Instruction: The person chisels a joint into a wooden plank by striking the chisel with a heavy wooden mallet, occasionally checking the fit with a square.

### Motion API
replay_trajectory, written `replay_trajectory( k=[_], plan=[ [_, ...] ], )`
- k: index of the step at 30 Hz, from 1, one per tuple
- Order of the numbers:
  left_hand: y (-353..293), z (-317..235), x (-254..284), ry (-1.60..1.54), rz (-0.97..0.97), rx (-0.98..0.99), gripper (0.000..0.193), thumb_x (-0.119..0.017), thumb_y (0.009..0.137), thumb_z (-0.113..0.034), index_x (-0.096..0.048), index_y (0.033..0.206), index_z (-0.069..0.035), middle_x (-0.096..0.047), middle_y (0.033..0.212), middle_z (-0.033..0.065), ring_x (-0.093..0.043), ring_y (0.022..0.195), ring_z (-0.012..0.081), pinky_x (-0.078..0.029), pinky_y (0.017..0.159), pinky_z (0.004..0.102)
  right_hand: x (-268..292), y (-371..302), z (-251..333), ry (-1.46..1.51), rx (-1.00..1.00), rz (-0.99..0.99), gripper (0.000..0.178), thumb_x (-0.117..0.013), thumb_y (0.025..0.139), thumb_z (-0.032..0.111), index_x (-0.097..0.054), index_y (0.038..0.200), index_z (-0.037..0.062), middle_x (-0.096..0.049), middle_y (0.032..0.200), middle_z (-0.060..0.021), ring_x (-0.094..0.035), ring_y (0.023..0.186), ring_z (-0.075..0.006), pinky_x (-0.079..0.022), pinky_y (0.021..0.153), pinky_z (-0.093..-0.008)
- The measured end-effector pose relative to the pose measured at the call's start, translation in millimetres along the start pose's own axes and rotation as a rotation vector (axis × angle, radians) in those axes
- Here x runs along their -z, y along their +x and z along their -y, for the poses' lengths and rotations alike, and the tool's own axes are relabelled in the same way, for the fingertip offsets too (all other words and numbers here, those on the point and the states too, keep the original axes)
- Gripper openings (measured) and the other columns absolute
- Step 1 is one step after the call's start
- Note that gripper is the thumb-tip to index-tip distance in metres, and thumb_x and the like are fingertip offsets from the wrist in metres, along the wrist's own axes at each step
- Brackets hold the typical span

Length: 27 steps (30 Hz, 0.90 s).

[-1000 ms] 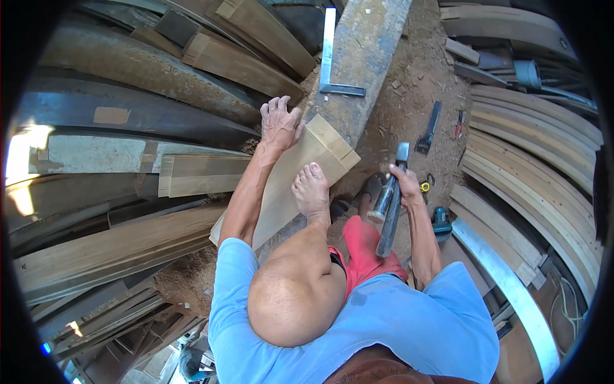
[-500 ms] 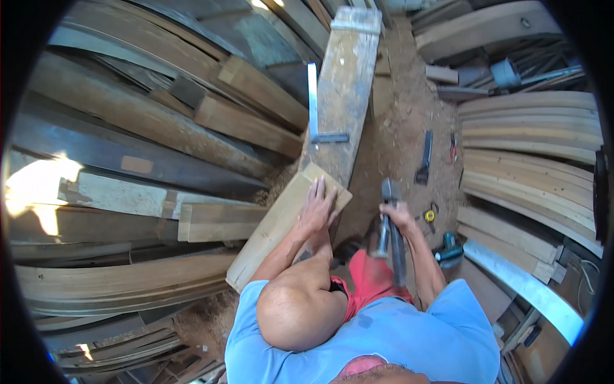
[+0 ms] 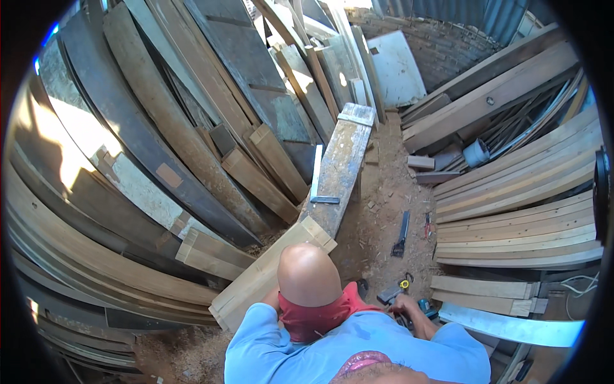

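My right hand [image 3: 404, 304] is low on my right with its fingers curled, closed around a hammer; the grey hammer head [image 3: 388, 295] shows just beyond the fingers, and the handle is mostly hidden. My left forearm passes behind my raised knee [image 3: 310, 272], so that hand is out of sight. A pale wooden board [image 3: 262, 272] lies slantwise under and beside the knee, its far end on a worn plank bench [image 3: 345, 153]. On the bench rests a metal try square [image 3: 326, 200].
On the dirt floor to the right lie a dark long tool [image 3: 400, 235], red-handled pliers [image 3: 428, 225] and a yellow tape measure [image 3: 404, 284]. A teal power tool [image 3: 427, 310] sits by my right forearm. Stacked timber [image 3: 518, 224] lines the right; leaning boards [image 3: 153, 121] fill the left.
My view has tipped up toward the far wall. My right hand has moved down and right with the hammer. My left hand, earlier flat on the board, has gone behind my knee.
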<state>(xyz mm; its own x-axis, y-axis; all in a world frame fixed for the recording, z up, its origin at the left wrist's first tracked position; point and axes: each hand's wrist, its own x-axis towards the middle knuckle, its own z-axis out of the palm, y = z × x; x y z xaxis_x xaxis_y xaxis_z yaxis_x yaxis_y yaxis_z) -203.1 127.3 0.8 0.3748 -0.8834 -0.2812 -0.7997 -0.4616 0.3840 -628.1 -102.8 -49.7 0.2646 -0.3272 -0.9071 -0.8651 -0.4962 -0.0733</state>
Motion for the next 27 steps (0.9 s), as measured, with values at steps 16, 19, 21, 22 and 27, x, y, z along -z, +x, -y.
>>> replay_trajectory(
  k=[16,19,21,22,27],
  plan=[
    [-95,39,-25,-0.26,0.167,0.45,0.07,-0.075,0.087,-0.033,-0.049,0.15,-0.014,-0.042,0.155,0.0249,-0.038,0.146,0.0384,-0.034,0.117,0.0496,-56,47,4,-0.059,0.153,-0.048,0.052,-0.074,0.075,0.047,-0.077,0.093,-0.0009,-0.074,0.105,-0.024,-0.074,0.09,-0.0343,-0.057,0.075,-0.0472],
    [-117,42,-29,-0.292,0.135,0.499,0.071,-0.075,0.086,-0.032,-0.049,0.15,-0.014,-0.042,0.155,0.0248,-0.038,0.146,0.0384,-0.034,0.117,0.0495,-80,95,-28,0.084,0.28,-0.101,0.033,-0.076,0.07,0.035,-0.074,0.07,0.0015,-0.068,0.072,-0.0184,-0.06,0.058,-0.0246,-0.044,0.049,-0.0444],
    [-92,28,-32,-0.346,0.078,0.445,0.071,-0.076,0.086,-0.032,-0.049,0.15,-0.014,-0.043,0.155,0.0248,-0.038,0.146,0.0385,-0.034,0.117,0.0494,-75,143,-93,0.051,0.126,-0.113,0.036,-0.077,0.066,0.037,-0.078,0.081,0.0051,-0.074,0.082,-0.0149,-0.07,0.072,-0.0223,-0.054,0.062,-0.0418],
    [-110,31,-29,-0.339,0.081,0.486,0.072,-0.076,0.086,-0.032,-0.049,0.15,-0.014,-0.043,0.155,0.0248,-0.038,0.146,0.0385,-0.034,0.117,0.0493,-75,136,-81,0.056,0.163,-0.09,0.034,-0.076,0.065,0.036,-0.077,0.079,0.0053,-0.073,0.08,-0.0142,-0.069,0.071,-0.022,-0.053,0.062,-0.0416],
    [-166,34,-36,-0.383,0.075,0.628,0.073,-0.076,0.085,-0.031,-0.048,0.15,-0.014,-0.043,0.155,0.0247,-0.039,0.146,0.0386,-0.035,0.117,0.0492,-48,112,-54,0.026,0.226,-0.029,0.029,-0.076,0.061,0.032,-0.072,0.073,0.0062,-0.067,0.075,-0.0109,-0.062,0.066,-0.0205,-0.047,0.057,-0.0411]
  ],
)
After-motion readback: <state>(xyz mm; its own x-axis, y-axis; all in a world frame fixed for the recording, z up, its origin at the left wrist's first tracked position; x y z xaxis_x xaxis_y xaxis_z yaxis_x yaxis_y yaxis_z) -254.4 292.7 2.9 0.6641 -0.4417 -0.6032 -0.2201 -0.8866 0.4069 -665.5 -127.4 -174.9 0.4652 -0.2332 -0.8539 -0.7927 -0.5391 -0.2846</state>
